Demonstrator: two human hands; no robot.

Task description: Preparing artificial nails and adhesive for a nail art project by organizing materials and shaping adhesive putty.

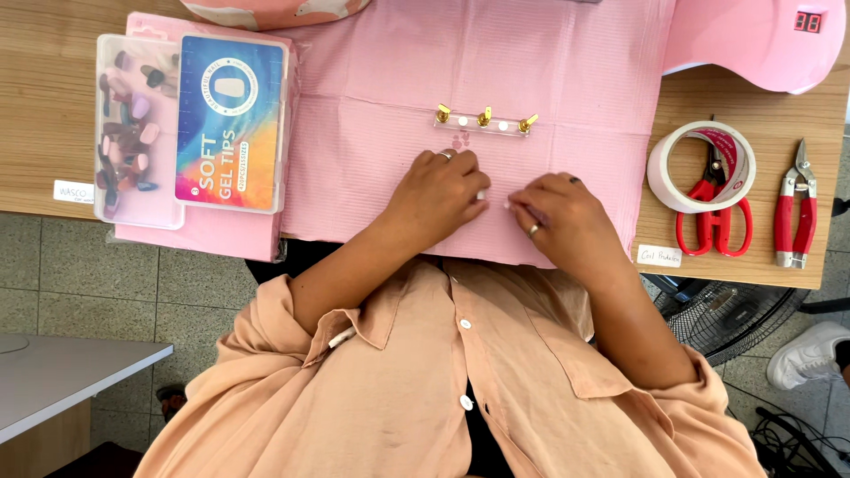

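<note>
My left hand and my right hand rest close together on a pink paper mat, fingertips nearly meeting. Between them sits a tiny pale piece, pinched at the fingertips; what it is stays too small to tell. Each hand wears a ring. Just beyond the hands lies a clear strip holder with three gold clips standing on it.
At left lie a clear box of coloured nail tips and a bright printed box. A pink nail lamp stands back right. A tape roll, red scissors and red nippers lie at right.
</note>
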